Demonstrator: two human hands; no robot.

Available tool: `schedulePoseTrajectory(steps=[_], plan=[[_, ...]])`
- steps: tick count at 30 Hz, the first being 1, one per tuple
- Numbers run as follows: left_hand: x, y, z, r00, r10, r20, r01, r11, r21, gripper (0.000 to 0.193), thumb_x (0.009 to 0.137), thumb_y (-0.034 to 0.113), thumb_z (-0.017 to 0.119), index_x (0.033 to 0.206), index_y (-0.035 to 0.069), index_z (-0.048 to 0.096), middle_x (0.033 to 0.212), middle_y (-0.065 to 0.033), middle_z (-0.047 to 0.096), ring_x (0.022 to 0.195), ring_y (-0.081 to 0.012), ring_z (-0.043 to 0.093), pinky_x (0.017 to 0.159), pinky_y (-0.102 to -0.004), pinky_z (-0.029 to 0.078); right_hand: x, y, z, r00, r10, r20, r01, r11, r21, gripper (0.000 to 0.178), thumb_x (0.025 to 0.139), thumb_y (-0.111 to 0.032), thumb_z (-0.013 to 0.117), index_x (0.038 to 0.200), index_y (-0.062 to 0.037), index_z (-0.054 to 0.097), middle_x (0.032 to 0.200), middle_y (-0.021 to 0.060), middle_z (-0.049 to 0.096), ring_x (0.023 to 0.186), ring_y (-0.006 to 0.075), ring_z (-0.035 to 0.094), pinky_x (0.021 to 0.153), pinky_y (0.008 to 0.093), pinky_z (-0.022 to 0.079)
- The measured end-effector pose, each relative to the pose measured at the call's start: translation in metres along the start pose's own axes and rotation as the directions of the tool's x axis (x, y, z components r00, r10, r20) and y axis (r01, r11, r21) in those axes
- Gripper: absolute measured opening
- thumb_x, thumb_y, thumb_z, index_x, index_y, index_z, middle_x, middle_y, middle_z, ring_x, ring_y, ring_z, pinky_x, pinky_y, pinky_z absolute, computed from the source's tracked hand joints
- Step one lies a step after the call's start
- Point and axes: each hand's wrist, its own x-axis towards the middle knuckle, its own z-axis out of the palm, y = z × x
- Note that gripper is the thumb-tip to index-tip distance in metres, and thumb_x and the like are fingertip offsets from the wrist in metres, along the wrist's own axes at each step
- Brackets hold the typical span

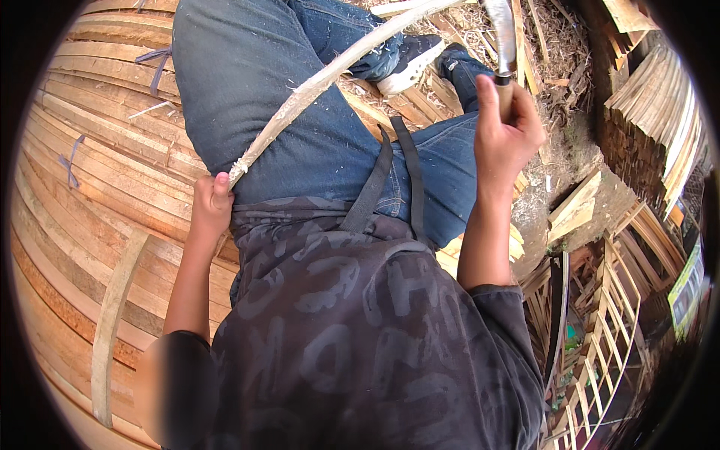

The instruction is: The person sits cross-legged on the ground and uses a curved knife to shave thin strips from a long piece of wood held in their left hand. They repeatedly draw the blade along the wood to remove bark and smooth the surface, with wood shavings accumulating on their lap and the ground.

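Observation:
My left hand [210,206] grips the near end of a long pale bamboo strip [330,73] at my left hip. The strip curves up and to the right across my jeans-clad lap [300,135] toward the top of the view. Its near end is frayed. My right hand [506,127] is raised at the upper right, closed on the wooden handle of a knife [502,45] whose curved metal blade points upward. The blade is apart from the strip.
Stacked flat wooden slats [90,172] cover the left side, with one loose pale strip [112,315] lying on them. Shavings and offcuts [555,45] litter the ground at the top. Bundled strips [660,97] and slatted wooden frames [607,337] stand at the right.

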Motion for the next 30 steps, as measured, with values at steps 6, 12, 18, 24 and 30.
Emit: schedulePoseTrajectory(steps=[6,12,18,24,30], plan=[[0.004,-0.004,0.001,1.000,0.002,-0.020,-0.001,0.999,0.032,0.084,0.090,0.067,0.031,0.051,-0.006,0.042,0.042,-0.0088,0.038,0.042,-0.0184,0.044,0.042,-0.0359,0.032,-0.022,-0.012,-0.003,0.871,-0.346,0.348,0.375,0.927,-0.018,0.027,0.072,-0.019,0.081,0.089,-0.0010,0.068,0.071,0.0122,0.066,0.061,0.0168,0.065,0.058,0.0301,0.051],[0.003,0.000,0.002,0.999,0.019,-0.033,-0.017,0.999,0.043,0.083,0.090,0.067,0.030,0.051,-0.005,0.043,0.043,-0.0077,0.038,0.044,-0.0155,0.043,0.042,-0.0352,0.031,0.013,0.004,-0.028,0.996,0.085,-0.009,-0.085,0.996,0.007,0.021,0.080,-0.018,0.076,0.087,0.0002,0.067,0.067,0.0025,0.065,0.059,0.0051,0.056,0.052,0.0197,0.044],[0.001,0.009,0.001,0.998,-0.058,0.002,0.058,0.997,-0.044,0.080,0.091,0.068,0.029,0.057,-0.003,0.046,0.048,-0.0030,0.038,0.045,-0.0135,0.042,0.043,-0.0291,0.034,-0.002,0.002,-0.001,0.971,-0.219,0.100,0.227,0.971,-0.071,0.029,0.071,-0.018,0.080,0.090,-0.0007,0.066,0.074,0.0137,0.066,0.062,0.0240,0.065,0.057,0.0295,0.051],[0.002,0.005,-0.005,0.983,-0.146,0.111,0.156,0.984,-0.087,0.068,0.093,0.064,0.027,0.074,0.002,0.047,0.062,-0.0021,0.042,0.052,-0.0108,0.041,0.045,-0.0254,0.033,-0.043,-0.016,0.024,0.976,-0.054,0.210,0.034,0.995,0.098,0.030,0.079,-0.020,0.074,0.096,0.0001,0.060,0.069,0.0167,0.064,0.063,0.0298,0.066,0.056,0.0326,0.050],[0.006,0.023,-0.011,0.961,-0.198,0.191,0.214,0.974,-0.069,0.068,0.093,0.064,0.027,0.074,0.002,0.049,0.062,-0.0025,0.042,0.053,-0.0112,0.040,0.046,-0.0251,0.032,-0.061,-0.022,0.023,0.873,0.090,0.480,-0.202,0.962,0.186,0.034,0.084,-0.019,0.070,0.103,-0.0017,0.049,0.065,0.0176,0.061,0.058,0.0347,0.062,0.053,0.0342,0.048]])
